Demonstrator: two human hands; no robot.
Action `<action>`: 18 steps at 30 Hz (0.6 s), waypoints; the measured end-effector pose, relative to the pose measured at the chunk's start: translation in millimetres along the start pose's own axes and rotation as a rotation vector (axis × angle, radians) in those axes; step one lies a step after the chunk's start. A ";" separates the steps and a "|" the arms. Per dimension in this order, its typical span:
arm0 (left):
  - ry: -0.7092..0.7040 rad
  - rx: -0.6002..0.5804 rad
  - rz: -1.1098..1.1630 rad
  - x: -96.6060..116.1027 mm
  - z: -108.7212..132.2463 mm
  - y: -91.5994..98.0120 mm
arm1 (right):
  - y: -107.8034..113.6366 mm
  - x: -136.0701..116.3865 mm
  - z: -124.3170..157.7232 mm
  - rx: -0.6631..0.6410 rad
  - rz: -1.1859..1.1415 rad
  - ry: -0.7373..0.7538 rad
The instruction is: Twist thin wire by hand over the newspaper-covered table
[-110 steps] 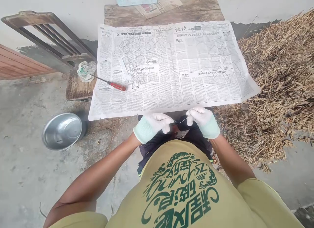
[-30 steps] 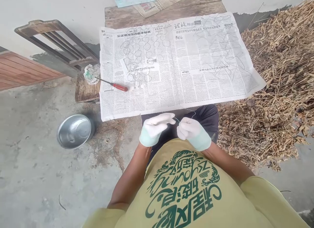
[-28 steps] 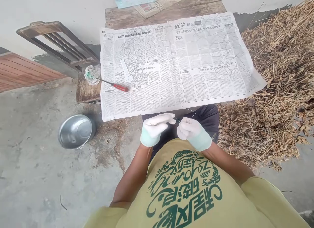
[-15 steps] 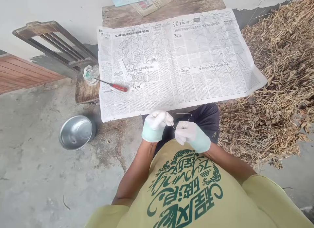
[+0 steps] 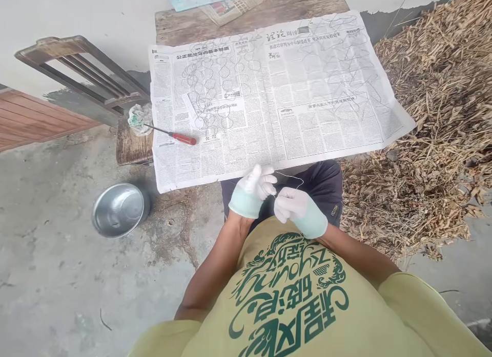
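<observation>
A metal bowl (image 5: 120, 210) sits on the concrete floor at the far left, and above it a red-handled screwdriver (image 5: 171, 134) lies across the left edge of the newspaper (image 5: 269, 101), its handle pointing right and its shaft running left toward a crumpled wad (image 5: 139, 119). The newspaper covers the wooden tabletop (image 5: 180, 26) and carries looped wire shapes. Just below its near edge, over the lap, the gloved left hand (image 5: 251, 192) is closed in a pinch on one end of a thin wire (image 5: 291, 178), fingers partly spread above the pinch. The wire runs roughly left to right, arching up and over to the gloved right hand (image 5: 296, 209), which is curled shut around its other end; the exact grip there is hard to make out. The two hands sit just beside each other. Dry straw (image 5: 434, 116) is heaped at the right.
</observation>
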State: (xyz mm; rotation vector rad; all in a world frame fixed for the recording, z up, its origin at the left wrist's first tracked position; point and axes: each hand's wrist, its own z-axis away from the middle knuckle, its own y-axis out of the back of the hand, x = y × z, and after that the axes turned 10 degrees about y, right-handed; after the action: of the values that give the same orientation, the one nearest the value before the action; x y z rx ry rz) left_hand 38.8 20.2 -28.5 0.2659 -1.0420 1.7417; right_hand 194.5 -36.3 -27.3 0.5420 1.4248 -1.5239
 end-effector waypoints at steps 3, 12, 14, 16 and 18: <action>-0.045 -0.006 -0.056 -3.2 4.5 4.6 | 4.7 6.0 -2.4 0.037 -0.074 0.015; -0.121 -0.106 -0.222 -8.3 7.5 22.8 | 0.7 -4.2 2.2 -0.088 0.024 -0.007; -0.095 -0.130 -0.277 -5.8 7.8 22.7 | -3.6 -12.2 3.7 -0.112 0.076 -0.014; -0.080 -0.132 -0.307 -4.8 8.7 20.4 | -7.4 -19.8 5.0 -0.109 0.151 -0.041; -0.079 -0.126 -0.314 -5.9 9.2 16.6 | -9.9 -24.6 5.8 -0.103 0.219 -0.063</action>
State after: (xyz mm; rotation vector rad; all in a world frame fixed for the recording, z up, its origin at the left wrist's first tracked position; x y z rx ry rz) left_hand 24.5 8.1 -35.2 0.3984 -1.0987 1.3885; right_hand 198.8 -34.8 -0.5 0.5631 1.3412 -1.2767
